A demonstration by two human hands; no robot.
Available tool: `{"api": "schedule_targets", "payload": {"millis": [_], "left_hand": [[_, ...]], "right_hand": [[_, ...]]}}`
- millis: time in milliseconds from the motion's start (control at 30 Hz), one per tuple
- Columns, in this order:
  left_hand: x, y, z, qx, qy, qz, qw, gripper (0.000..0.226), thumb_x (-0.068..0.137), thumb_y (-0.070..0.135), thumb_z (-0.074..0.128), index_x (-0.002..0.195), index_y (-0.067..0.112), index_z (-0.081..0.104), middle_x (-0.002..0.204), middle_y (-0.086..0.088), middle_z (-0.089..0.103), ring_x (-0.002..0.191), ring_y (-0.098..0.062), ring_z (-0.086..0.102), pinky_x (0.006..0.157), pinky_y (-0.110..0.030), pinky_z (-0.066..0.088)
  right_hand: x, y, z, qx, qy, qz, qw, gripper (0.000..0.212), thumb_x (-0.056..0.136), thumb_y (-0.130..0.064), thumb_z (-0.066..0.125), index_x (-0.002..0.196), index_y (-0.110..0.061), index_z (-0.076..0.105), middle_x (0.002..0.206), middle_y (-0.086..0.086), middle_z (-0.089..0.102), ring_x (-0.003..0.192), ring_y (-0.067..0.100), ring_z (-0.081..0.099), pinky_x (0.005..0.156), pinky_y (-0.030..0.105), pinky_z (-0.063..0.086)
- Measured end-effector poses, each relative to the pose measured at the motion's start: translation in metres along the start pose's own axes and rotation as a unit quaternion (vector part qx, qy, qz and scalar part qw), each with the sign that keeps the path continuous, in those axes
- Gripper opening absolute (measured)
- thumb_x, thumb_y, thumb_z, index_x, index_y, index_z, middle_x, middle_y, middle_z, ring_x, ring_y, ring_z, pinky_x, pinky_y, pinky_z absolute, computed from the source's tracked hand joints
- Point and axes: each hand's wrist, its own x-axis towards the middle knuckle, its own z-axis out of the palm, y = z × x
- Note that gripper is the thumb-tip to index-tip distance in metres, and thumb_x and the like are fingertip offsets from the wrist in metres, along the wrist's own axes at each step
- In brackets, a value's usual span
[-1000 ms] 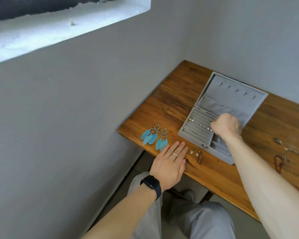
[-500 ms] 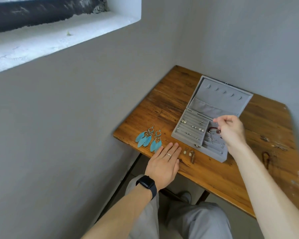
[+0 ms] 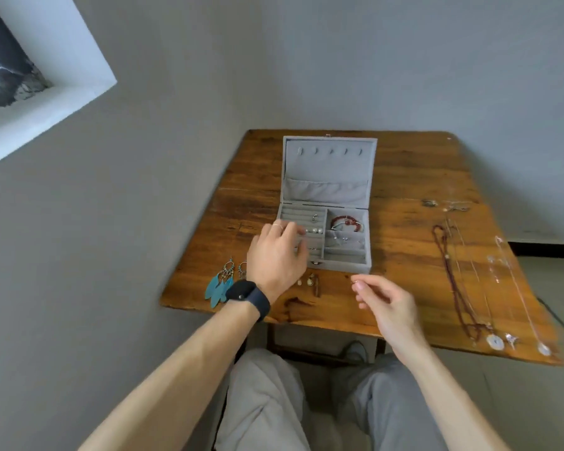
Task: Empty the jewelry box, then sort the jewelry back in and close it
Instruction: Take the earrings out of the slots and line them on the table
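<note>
The grey jewelry box stands open on the wooden table, its lid upright. A red bead bracelet lies in the right rear compartment, and pearl studs sit in the ring rows on the left. My left hand reaches over those rows with fingers bent and thumb apart, and I see nothing held in it. My right hand hovers in front of the box and pinches a tiny glinting piece between thumb and forefinger.
Blue feather earrings lie at the table's front left, and small drop earrings lie just before the box. Several necklaces stretch along the right side, with small pieces behind them. Walls close off the left and back.
My left hand has lifted off the table and moved onto the box's ring rows. My right hand has drawn back out of the box to the table's front. My head has turned right.
</note>
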Motion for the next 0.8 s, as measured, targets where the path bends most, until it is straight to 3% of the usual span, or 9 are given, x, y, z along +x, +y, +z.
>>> {"api": "schedule_targets", "payload": {"millis": [100, 233, 367, 600, 667, 800], "left_hand": [[0.054, 0.012, 0.013, 0.012, -0.077, -0.033, 0.996, 0.027, 0.096, 0.032, 0.053, 0.116, 0.020, 0.066, 0.119, -0.003, 0.064, 0.114, -0.026, 0.054, 0.082, -0.036, 0.051], [0.098, 0.019, 0.038, 0.088, -0.126, -0.087, 0.984, 0.026, 0.095, 0.030, 0.056, 0.106, 0.014, 0.072, 0.108, -0.009, 0.068, 0.104, -0.031, 0.060, 0.074, -0.036, 0.051], [0.109, 0.022, 0.053, 0.156, -0.136, -0.117, 0.971, 0.018, 0.094, 0.027, 0.061, 0.098, 0.013, 0.071, 0.099, -0.012, 0.071, 0.092, -0.034, 0.065, 0.065, -0.035, 0.042], [0.112, 0.027, 0.051, 0.164, -0.133, -0.104, 0.972, 0.015, 0.091, 0.019, 0.061, 0.098, 0.013, 0.072, 0.094, -0.012, 0.071, 0.085, -0.034, 0.068, 0.064, -0.034, 0.043], [0.111, 0.026, 0.047, 0.129, -0.136, -0.118, 0.975, 0.017, 0.091, 0.023, 0.060, 0.099, 0.018, 0.073, 0.095, -0.009, 0.071, 0.086, -0.033, 0.067, 0.067, -0.033, 0.048], [0.095, 0.019, 0.032, -0.060, -0.117, -0.159, 0.979, 0.015, 0.091, 0.035, 0.059, 0.090, 0.028, 0.072, 0.088, 0.003, 0.071, 0.080, -0.021, 0.066, 0.070, -0.029, 0.054]], "right_hand": [[0.002, 0.003, -0.006, 0.042, -0.006, 0.003, 0.999, 0.016, 0.094, -0.025, 0.067, 0.103, -0.035, 0.076, 0.100, -0.008, 0.076, 0.093, 0.010, 0.072, 0.076, 0.022, 0.058], [0.003, 0.009, -0.008, 0.070, -0.013, 0.000, 0.997, 0.020, 0.094, -0.021, 0.067, 0.102, -0.037, 0.077, 0.100, -0.004, 0.077, 0.093, 0.015, 0.073, 0.080, 0.029, 0.060], [0.005, 0.016, -0.003, 0.062, -0.018, -0.010, 0.998, 0.015, 0.093, -0.028, 0.070, 0.104, -0.036, 0.075, 0.097, -0.004, 0.077, 0.090, 0.017, 0.073, 0.082, 0.036, 0.060], [0.005, 0.019, -0.001, 0.064, -0.019, -0.028, 0.997, 0.016, 0.090, -0.041, 0.068, 0.105, -0.036, 0.074, 0.098, -0.006, 0.077, 0.093, 0.015, 0.073, 0.080, 0.037, 0.062], [0.004, 0.020, -0.002, 0.045, -0.019, -0.039, 0.998, 0.014, 0.092, -0.039, 0.068, 0.104, -0.036, 0.074, 0.100, -0.011, 0.076, 0.096, 0.012, 0.072, 0.083, 0.034, 0.060], [0.002, 0.019, -0.004, -0.016, -0.003, -0.067, 0.998, 0.013, 0.093, -0.039, 0.067, 0.104, -0.041, 0.075, 0.106, -0.026, 0.071, 0.106, -0.003, 0.063, 0.085, 0.008, 0.048]]}}
